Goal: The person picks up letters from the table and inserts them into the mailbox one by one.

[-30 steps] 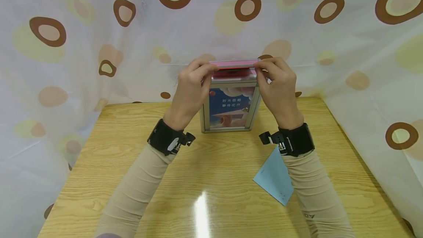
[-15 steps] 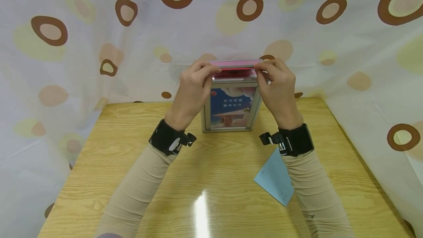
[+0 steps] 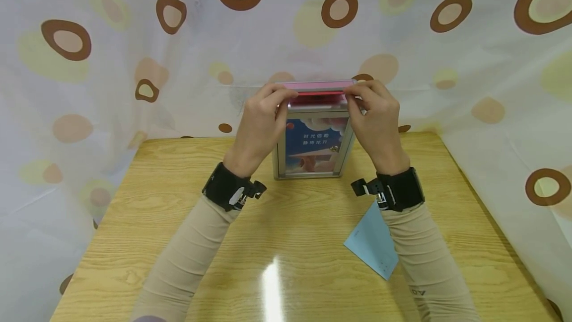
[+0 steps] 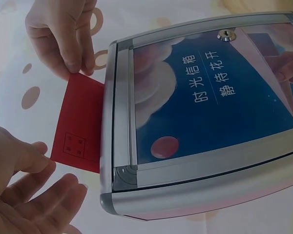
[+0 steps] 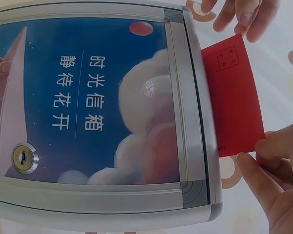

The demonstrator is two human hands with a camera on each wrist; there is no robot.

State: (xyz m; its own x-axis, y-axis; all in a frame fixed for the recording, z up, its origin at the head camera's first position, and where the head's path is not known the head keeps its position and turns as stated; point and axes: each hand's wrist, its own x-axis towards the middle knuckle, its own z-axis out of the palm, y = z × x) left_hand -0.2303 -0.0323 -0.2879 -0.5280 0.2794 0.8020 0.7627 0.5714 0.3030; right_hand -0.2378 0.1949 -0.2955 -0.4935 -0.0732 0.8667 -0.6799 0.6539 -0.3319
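A silver-framed letter box (image 3: pixel 313 145) with a blue picture door and white writing stands at the back of the table. A red envelope (image 4: pixel 80 122) with a small printed square sits partly in its top opening, under the raised pink flap (image 3: pixel 319 85). My left hand (image 3: pixel 263 118) pinches the envelope's outer left corner between thumb and fingers. At the opposite corner, my right hand (image 3: pixel 375 118) pinches it the same way. In the right wrist view the envelope (image 5: pixel 237 97) stretches flat between both hands, its inner part hidden inside the box.
A light blue envelope (image 3: pixel 371 245) lies on the wooden table (image 3: pixel 304 222), partly covered by my right forearm. Right behind the box hangs a white curtain (image 3: pixel 277 43) with brown rings, which also runs along both sides. The box door has a round lock (image 5: pixel 25 158).
The red edge between my fingers shows as a slightly wider strip than a second ago. Both hands keep their pinch and barely move; the head view shifts a little.
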